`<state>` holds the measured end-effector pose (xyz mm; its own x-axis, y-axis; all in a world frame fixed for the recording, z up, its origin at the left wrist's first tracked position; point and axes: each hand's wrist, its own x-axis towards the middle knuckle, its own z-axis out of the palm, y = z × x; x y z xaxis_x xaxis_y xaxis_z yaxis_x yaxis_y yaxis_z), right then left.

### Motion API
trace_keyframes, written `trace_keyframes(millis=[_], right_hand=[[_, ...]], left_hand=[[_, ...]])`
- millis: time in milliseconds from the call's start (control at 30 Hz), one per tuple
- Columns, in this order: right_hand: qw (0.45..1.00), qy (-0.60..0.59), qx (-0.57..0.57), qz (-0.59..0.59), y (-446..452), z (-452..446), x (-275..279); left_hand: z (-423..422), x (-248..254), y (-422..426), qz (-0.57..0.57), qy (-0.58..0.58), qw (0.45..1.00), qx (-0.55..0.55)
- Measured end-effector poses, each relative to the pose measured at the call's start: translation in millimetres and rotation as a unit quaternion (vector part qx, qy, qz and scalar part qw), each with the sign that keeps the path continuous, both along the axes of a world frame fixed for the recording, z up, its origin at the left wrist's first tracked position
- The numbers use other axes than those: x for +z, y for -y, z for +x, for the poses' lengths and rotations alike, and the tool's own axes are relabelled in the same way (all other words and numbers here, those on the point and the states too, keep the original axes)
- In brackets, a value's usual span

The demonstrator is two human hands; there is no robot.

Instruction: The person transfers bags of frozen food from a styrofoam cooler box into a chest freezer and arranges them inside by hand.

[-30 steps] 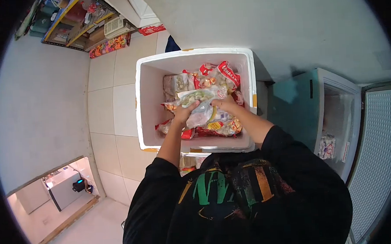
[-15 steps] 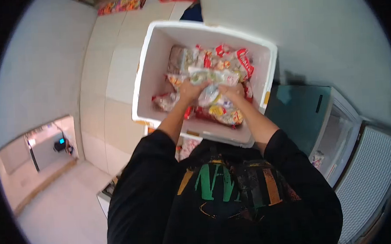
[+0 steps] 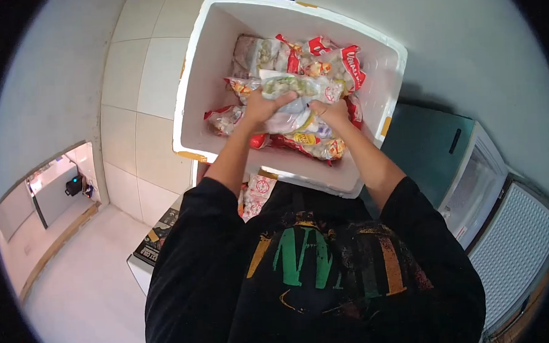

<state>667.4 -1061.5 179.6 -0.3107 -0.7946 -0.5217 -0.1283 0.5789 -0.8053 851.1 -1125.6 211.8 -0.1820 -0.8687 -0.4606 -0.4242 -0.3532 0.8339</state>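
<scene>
A white foam box (image 3: pixel 190 71) holds several clear plastic food bags, some with red printed ends. On top of the pile, a clear bag with pale and green contents (image 3: pixel 298 84) lies between my hands. My left hand (image 3: pixel 262 107) grips its near left side, thumb stretched across the plastic and the other fingers hidden. On the right, my right hand (image 3: pixel 333 112) is closed on the same bag, its thumb pointing inward. A red-ended bag (image 3: pixel 352 67) lies behind my right hand, and another bag (image 3: pixel 226 119) is left of my left hand.
Right of the box stands a dark green cabinet (image 3: pixel 426 146) with a whitish open compartment beside it. A grey textured panel (image 3: pixel 517 247) is farther right. More printed packaging (image 3: pixel 258 193) shows below the box, and a printed carton (image 3: pixel 158 235) stands at lower left.
The box appears higher and larger in view. Both hands stay on the bag, which now shows more clearly between them.
</scene>
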Motion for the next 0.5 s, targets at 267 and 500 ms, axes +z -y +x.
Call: trace_keyframes(millis=[267, 500], right_hand=[[0.980, 0.194, -0.047, -0.006, -3.2, 8.6, 12.6], [0.978, 0.197, -0.011, -0.071, -16.7, -1.8, 19.1]], left_hand=[[5.2, 53.1, 5.1, -0.036, 0.044, 0.996, -0.063], [2.9, 37.5, 13.7, 0.129, -0.083, 0.988, -0.034]])
